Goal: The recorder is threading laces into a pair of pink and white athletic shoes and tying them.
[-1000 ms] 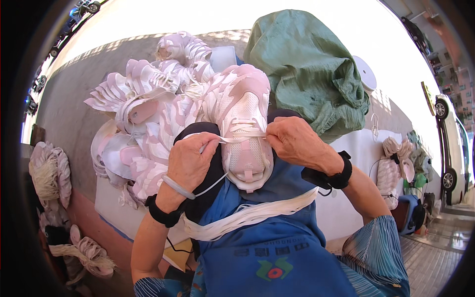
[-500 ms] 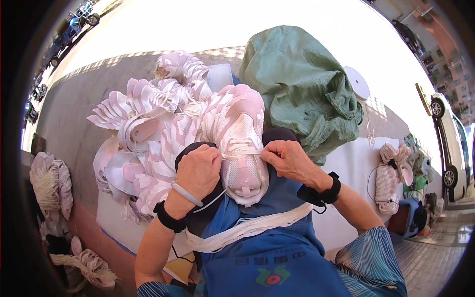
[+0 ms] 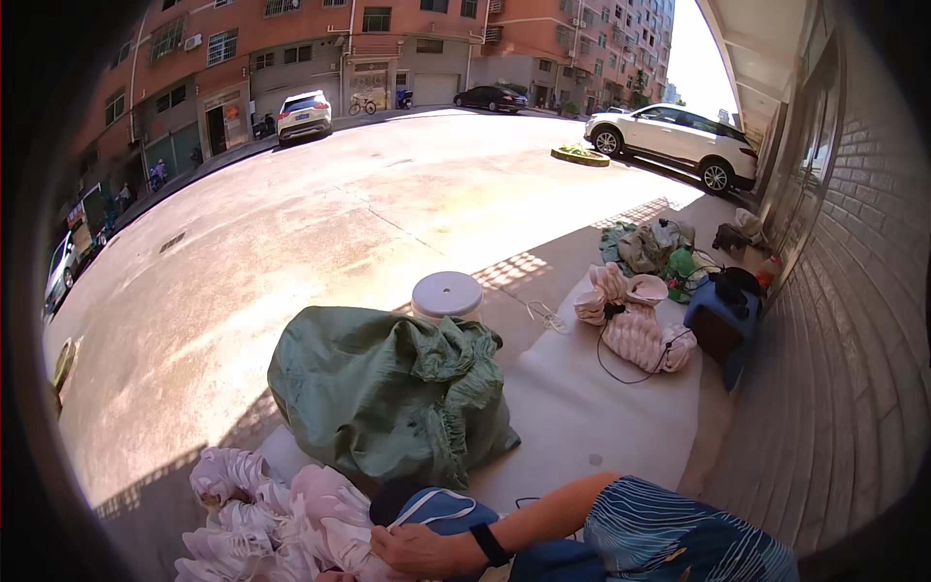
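At the bottom edge, my right hand (image 3: 415, 550) is closed, with its fingertips against a pink and white shoe upper (image 3: 335, 509). A white shoelace (image 3: 433, 497) loops up from these fingers across the blue cloth on my knee; the grip on it is partly hidden. Of my left hand (image 3: 336, 576) only a sliver of fingers shows beside the shoe, cut off by the lower edge. More pink and white shoe uppers (image 3: 228, 543) lie in a heap to the left.
Ahead stands a big green sack (image 3: 388, 398), with a round white stool (image 3: 446, 294) behind it. On the pale ground sheet (image 3: 601, 417) at right lie bundled uppers (image 3: 640, 335) and a blue container (image 3: 722, 320). A tiled wall (image 3: 853, 339) runs along the right; parked cars (image 3: 669, 141) stand farther off.
The view has swung up and to the right, toward the street and wall. My hands now sit at the lower edge, the left one almost out of sight.
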Motion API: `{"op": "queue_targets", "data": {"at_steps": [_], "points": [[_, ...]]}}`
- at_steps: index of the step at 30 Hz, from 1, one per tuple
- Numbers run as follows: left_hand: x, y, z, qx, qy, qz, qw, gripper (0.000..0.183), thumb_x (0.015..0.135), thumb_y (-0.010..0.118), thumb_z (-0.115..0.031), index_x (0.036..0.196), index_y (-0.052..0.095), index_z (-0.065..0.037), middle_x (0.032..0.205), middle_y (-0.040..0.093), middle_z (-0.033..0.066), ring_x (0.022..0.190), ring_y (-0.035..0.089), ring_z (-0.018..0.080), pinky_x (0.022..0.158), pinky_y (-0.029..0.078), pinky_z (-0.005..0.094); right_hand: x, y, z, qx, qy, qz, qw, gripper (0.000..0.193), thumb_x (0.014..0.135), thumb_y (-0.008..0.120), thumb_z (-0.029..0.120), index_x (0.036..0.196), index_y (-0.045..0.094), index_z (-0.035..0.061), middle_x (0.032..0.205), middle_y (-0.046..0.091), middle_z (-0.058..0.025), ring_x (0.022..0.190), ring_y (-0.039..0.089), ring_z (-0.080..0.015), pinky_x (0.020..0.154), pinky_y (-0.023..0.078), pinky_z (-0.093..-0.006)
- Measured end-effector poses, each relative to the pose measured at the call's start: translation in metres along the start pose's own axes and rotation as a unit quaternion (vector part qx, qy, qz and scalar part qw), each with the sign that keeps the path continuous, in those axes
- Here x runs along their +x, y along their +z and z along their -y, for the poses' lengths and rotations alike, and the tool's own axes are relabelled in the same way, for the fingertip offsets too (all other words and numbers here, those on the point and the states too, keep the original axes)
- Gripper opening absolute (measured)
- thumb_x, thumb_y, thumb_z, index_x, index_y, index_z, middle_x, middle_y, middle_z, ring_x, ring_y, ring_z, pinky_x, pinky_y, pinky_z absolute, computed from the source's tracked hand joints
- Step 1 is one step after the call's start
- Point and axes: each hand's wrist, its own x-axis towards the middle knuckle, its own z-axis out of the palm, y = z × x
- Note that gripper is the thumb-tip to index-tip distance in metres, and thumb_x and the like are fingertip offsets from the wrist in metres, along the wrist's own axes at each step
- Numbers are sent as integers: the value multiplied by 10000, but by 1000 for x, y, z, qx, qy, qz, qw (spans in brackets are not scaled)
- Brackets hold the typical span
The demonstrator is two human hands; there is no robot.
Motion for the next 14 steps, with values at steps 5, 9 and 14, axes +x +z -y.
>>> {"op": "queue_targets", "data": {"at_steps": [5, 9, 14], "points": [[-7, -9, -34, -65, -50, -54, 995, 314, 897, 575, -226, 1109, 597, 3, 908, 638, 204, 838, 601, 376, 758, 467, 430, -1, 35, -12, 5, 39, 29, 999, 240, 804, 564, 121, 935, 560, -80, 914, 525, -188, 760, 619, -276, 607, 510, -339], [-19, -8, -47, 144, 57, -110, 982, 412, 900, 569, -235, 1203, 537, 42, 1127, 577, 253, 968, 580, 409, 855, 477, 434, 1, 57, -12, 35, 24, -60, 997, 210, 816, 515, 69, 950, 556, -88, 929, 530, -210, 763, 620, -299, 611, 523, -368], [-20, -8, -85, 142, -160, 27, 976, 498, 899, 571, -286, 1267, 490, 40, 1253, 503, 272, 1114, 515, 419, 951, 429, 440, 7, 71, -19, 170, 73, 16, 983, 228, 827, 510, 76, 980, 543, -89, 954, 526, -245, 777, 624, -342, 614, 546, -401]]}}
